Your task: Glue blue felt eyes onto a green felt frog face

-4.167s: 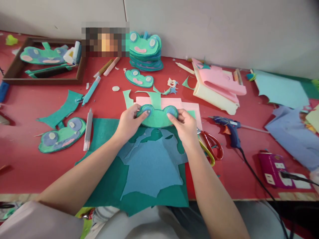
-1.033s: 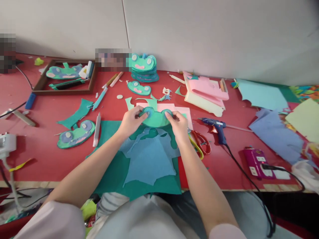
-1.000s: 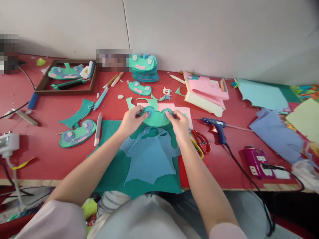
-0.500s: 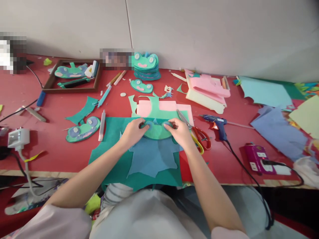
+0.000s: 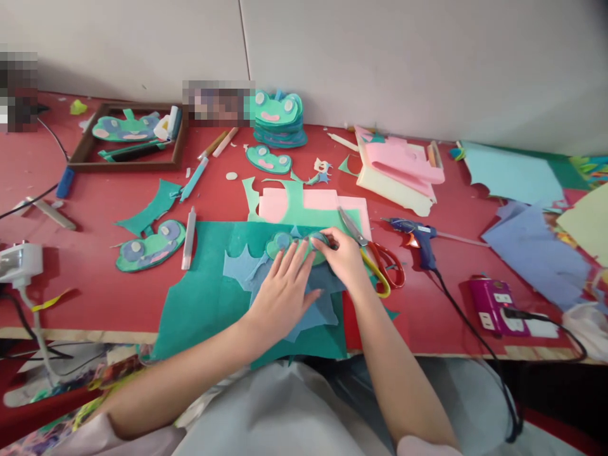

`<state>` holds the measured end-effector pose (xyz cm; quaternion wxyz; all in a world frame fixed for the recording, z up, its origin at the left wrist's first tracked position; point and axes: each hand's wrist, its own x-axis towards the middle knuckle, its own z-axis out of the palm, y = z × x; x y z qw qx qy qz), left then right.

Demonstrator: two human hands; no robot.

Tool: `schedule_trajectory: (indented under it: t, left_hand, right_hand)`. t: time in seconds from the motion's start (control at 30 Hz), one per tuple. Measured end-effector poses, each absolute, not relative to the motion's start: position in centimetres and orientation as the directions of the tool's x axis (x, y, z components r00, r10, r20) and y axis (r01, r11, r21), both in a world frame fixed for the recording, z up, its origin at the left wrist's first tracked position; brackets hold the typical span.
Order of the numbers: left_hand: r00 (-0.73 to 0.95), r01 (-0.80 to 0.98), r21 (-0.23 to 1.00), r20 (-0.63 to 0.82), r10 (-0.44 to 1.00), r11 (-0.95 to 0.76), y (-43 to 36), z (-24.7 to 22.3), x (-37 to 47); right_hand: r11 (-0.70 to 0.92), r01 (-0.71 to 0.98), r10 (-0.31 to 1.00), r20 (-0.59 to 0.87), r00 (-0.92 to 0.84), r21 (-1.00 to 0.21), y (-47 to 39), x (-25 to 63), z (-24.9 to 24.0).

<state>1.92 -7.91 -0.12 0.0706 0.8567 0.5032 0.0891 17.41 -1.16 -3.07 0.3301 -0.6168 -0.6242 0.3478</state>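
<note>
A light-green felt frog face [image 5: 272, 247] with round blue eye patches lies in front of me, partly covered by my hands. My left hand [image 5: 285, 285] is spread flat over it, fingers stretched across its middle. At its right end, my right hand [image 5: 344, 253] pinches the edge beside the right eye patch. Beneath it are a jagged blue felt scrap [image 5: 237, 266] and a large teal felt sheet [image 5: 204, 316]. Just right of my right hand lie scissors [image 5: 384, 263] with red and yellow handles.
A glue gun [image 5: 418, 240] with a cord and a purple power strip [image 5: 494, 304] lie at right. Pink felt [image 5: 403, 164] and blue felt sheets [image 5: 532, 253] are behind. Finished frog faces [image 5: 280, 120] are stacked by the wall; a brown tray [image 5: 128, 168] stands at left.
My left hand has let go of the frog face's left end and now lies flat across its middle. The right hand keeps its pinch at the right end. The view has shifted slightly.
</note>
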Motion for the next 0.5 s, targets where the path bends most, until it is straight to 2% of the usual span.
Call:
schedule_trajectory:
  t: [0.17, 0.37, 0.5]
  left_hand:
    - [0.48, 0.86, 0.184, 0.024, 0.877, -0.475, -8.7, -2.0, 2.4]
    - [0.469, 0.866, 0.179, 0.037, 0.882, -0.468, -8.9, -2.7, 2.3]
    - [0.468, 0.864, 0.187, 0.042, 0.883, -0.467, -9.0, -2.8, 2.4]
  right_hand:
    - [0.017, 0.52, 1.0, 0.006, -0.024, -0.854, -1.4, 17.3, -3.3]
    - [0.141, 0.641, 0.982, 0.19, 0.007, -0.754, -1.7, 17.0, -3.8]
    - [0.148, 0.657, 0.981, 0.194, -0.003, -0.739, -1.7, 17.1, -3.9]
